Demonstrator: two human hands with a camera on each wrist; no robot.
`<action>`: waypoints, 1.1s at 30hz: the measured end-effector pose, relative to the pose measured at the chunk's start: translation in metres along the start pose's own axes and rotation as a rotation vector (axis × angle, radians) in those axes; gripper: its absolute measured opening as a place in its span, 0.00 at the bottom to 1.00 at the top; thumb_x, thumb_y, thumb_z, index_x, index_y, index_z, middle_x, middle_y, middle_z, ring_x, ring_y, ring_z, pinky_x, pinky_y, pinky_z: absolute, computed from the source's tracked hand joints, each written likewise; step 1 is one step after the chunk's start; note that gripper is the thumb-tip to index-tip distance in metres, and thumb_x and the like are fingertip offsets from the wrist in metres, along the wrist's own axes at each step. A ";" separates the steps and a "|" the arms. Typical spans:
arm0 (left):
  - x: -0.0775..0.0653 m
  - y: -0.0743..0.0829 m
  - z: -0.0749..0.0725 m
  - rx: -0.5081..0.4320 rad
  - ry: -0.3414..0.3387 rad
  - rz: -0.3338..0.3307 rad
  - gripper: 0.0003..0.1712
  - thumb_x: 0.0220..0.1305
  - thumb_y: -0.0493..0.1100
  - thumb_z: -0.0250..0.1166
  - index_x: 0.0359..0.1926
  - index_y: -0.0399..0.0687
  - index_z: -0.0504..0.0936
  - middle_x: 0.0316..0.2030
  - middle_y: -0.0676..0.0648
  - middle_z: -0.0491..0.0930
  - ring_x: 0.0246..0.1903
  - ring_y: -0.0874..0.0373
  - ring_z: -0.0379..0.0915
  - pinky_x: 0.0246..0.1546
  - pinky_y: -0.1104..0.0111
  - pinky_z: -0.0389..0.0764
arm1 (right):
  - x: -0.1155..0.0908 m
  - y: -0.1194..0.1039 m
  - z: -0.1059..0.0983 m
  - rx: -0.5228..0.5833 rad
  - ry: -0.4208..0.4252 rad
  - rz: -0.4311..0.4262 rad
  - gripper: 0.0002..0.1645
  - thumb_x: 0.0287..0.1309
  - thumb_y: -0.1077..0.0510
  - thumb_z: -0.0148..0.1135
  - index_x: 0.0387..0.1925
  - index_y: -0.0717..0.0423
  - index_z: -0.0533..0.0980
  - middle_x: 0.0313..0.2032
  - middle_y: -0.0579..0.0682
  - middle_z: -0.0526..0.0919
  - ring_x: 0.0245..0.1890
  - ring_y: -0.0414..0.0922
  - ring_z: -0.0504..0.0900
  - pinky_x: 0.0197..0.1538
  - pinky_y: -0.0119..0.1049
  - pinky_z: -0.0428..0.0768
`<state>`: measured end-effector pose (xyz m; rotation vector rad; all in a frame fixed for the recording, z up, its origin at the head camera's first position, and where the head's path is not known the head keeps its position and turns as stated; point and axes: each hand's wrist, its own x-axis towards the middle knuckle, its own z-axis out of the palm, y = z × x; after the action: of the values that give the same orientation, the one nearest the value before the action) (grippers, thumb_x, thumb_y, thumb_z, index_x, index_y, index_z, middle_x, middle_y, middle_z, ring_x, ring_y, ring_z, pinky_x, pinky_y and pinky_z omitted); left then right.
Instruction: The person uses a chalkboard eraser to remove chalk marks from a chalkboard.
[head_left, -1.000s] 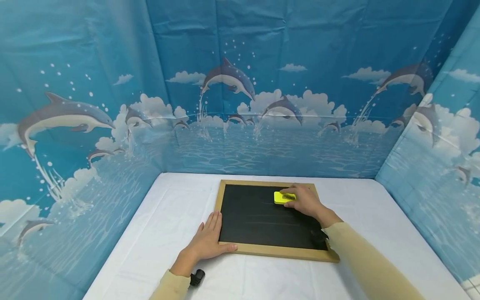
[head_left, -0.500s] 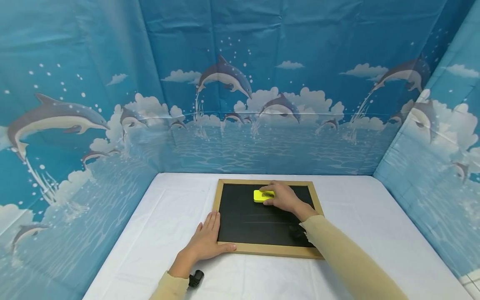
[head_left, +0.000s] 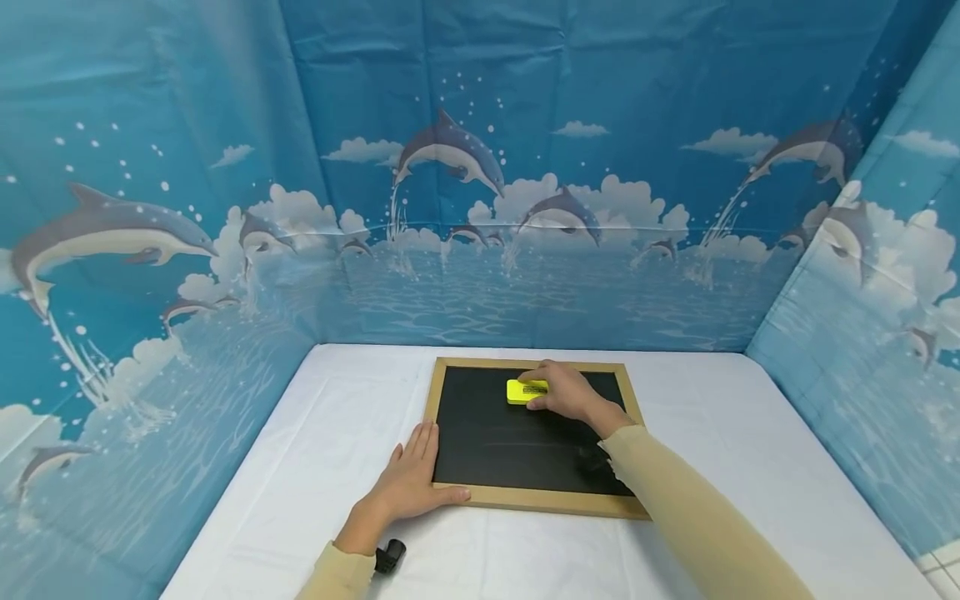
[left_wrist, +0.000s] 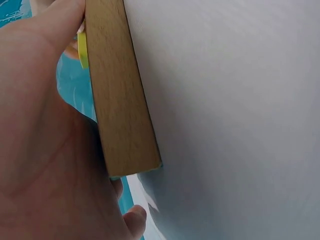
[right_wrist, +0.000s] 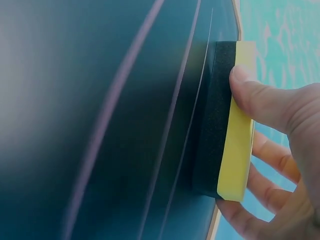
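Observation:
A blackboard [head_left: 468, 442] with a light wooden frame lies on the white table. My right hand [head_left: 568, 396] pinches a yellow blackboard eraser [head_left: 516, 392] near the board's far edge. In the right wrist view the eraser [right_wrist: 235, 150] has its dark felt side against the board, thumb on one side and fingers on the other. Thin pale lines [right_wrist: 172, 107] run across the black surface beside it. My left hand [head_left: 408, 483] rests at the board's near left corner, fingers straight along the left side and thumb on the front frame [left_wrist: 120, 90].
White cloth [head_left: 360, 400] covers the table around the board. A blue curtain [head_left: 540, 292] printed with dolphins stands behind the table and on both sides. A black wrist device [head_left: 390, 556] sits at the left sleeve.
My right hand has slid the eraser left along the far part of the board, then stayed nearly still over the last half second. The left hand keeps its place at the corner.

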<state>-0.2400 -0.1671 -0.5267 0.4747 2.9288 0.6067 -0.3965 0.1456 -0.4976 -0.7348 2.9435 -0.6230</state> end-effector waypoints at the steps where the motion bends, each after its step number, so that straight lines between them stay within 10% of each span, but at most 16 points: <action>1: 0.000 0.000 0.001 0.005 -0.004 0.001 0.74 0.52 0.84 0.58 0.80 0.37 0.40 0.79 0.38 0.38 0.78 0.43 0.33 0.70 0.38 0.46 | -0.004 0.005 -0.002 0.001 0.002 0.009 0.34 0.53 0.48 0.77 0.63 0.38 0.79 0.58 0.51 0.77 0.53 0.52 0.77 0.55 0.54 0.76; 17: 0.002 -0.001 0.003 0.018 -0.004 0.012 0.75 0.52 0.85 0.56 0.80 0.36 0.40 0.79 0.37 0.37 0.78 0.44 0.32 0.70 0.39 0.47 | -0.051 0.067 -0.036 0.007 0.027 0.067 0.34 0.54 0.53 0.78 0.63 0.47 0.79 0.61 0.58 0.76 0.59 0.60 0.74 0.58 0.60 0.73; 33: 0.000 0.000 0.003 0.004 -0.016 -0.014 0.76 0.50 0.86 0.56 0.80 0.38 0.39 0.79 0.39 0.36 0.78 0.45 0.30 0.71 0.40 0.46 | -0.012 0.010 -0.002 0.031 0.039 0.021 0.34 0.50 0.51 0.80 0.61 0.40 0.80 0.60 0.50 0.78 0.56 0.53 0.77 0.57 0.54 0.75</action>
<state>-0.2394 -0.1663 -0.5296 0.4561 2.9166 0.5932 -0.3908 0.1598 -0.4998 -0.6955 2.9654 -0.6875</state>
